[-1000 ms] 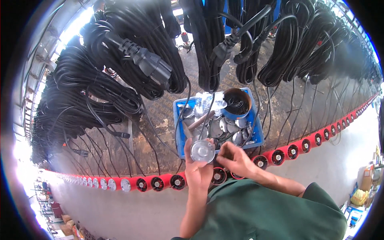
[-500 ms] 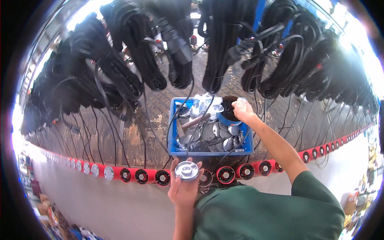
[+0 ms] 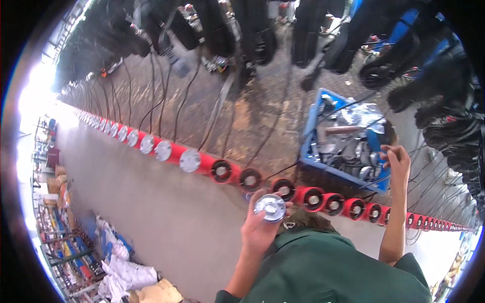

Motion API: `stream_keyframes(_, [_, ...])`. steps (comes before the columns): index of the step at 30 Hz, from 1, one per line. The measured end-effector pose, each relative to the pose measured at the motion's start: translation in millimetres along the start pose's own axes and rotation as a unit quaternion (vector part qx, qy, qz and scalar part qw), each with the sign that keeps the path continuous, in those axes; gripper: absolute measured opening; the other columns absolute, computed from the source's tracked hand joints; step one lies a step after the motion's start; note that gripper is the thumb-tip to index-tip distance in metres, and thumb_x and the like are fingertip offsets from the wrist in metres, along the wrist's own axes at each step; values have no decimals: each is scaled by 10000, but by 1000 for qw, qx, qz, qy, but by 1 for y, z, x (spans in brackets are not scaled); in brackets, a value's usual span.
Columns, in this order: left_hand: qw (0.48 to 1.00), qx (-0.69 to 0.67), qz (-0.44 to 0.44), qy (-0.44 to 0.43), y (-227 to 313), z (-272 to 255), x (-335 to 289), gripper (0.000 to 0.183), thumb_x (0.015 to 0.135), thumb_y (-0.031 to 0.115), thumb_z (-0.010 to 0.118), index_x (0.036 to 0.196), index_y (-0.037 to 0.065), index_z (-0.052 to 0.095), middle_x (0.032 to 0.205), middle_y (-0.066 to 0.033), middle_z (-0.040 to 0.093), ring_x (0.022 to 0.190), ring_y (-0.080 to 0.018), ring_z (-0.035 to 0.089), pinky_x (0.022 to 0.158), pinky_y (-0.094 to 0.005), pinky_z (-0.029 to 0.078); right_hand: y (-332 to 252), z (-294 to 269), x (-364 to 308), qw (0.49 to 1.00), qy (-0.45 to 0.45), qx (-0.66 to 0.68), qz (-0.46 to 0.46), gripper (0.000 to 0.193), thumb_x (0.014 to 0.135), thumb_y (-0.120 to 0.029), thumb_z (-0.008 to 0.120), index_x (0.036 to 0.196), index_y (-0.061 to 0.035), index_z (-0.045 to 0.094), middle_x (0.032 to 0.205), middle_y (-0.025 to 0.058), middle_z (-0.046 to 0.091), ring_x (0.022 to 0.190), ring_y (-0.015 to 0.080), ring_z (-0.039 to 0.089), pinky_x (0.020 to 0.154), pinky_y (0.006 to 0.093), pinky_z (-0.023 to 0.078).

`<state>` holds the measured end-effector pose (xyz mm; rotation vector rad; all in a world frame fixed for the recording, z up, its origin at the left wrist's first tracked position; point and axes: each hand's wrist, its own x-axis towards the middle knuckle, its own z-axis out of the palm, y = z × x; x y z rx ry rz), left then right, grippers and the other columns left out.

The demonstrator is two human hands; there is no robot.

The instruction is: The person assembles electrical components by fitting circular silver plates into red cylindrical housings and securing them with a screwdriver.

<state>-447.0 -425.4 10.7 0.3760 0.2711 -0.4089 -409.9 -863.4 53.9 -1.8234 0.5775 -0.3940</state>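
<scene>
My left hand [image 3: 258, 231] grips a round silver metal cap [image 3: 270, 207] with a raised centre, holding it in front of a row of red cylinders [image 3: 312, 198]. My right hand [image 3: 397, 160] is at the right side of a blue plastic crate [image 3: 338, 173], beside a round blue tub [image 3: 374, 140] with a dark inside. Its fingers are pinched together; whatever they hold is too small to make out. Loose silver discs [image 3: 348, 151], clear plastic wrap [image 3: 359, 116] and a hammer [image 3: 343, 130] with a wooden handle lie in the crate.
Several red cylinders at the left carry silver caps [image 3: 190, 160]; nearer ones show dark open ends [image 3: 221, 171]. Bundled black cables [image 3: 255, 35] hang above the worn bench [image 3: 202, 116], with thin leads running down to the cylinders. White sacks [image 3: 129, 275] lie at lower left.
The view has turned left, so the crate now appears farther right and tilted. My right hand has come out of the blue tub. My left hand still holds the cap.
</scene>
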Motion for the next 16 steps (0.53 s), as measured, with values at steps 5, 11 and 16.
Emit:
stream_keyframes(5, [999, 15, -29, 3, 73, -26, 1, 590, 999, 127, 607, 1565, 143, 440, 1510, -290, 547, 1300, -522, 622, 1077, -597, 552, -39, 146, -92, 997, -79, -16, 4, 58, 986, -25, 717, 1021, 19, 731, 1177, 104, 789, 867, 101, 695, 766, 274, 592])
stream_keyframes(11, [997, 30, -16, 74, 140, -69, 8, 568, 999, 104, 598, 1541, 126, 432, 1478, -285, 563, 1272, -514, 638, 1050, -578, 571, -47, 316, -125, 900, -270, -164, -301, 393, 830, -69, 873, 1206, -60, 760, 1153, 114, 783, 1037, 313, 748, 887, 391, 619])
stream_keyframes(16, [989, 114, -6, 90, 164, -87, 11, 611, 981, 90, 606, 1558, 149, 414, 1482, -276, 564, 1262, -501, 646, 1039, -576, 573, -34, 372, -127, 864, -358, -161, -316, 459, 823, -58, 857, 1264, -61, 728, 1135, 121, 772, 1026, 335, 733, 924, 404, 609])
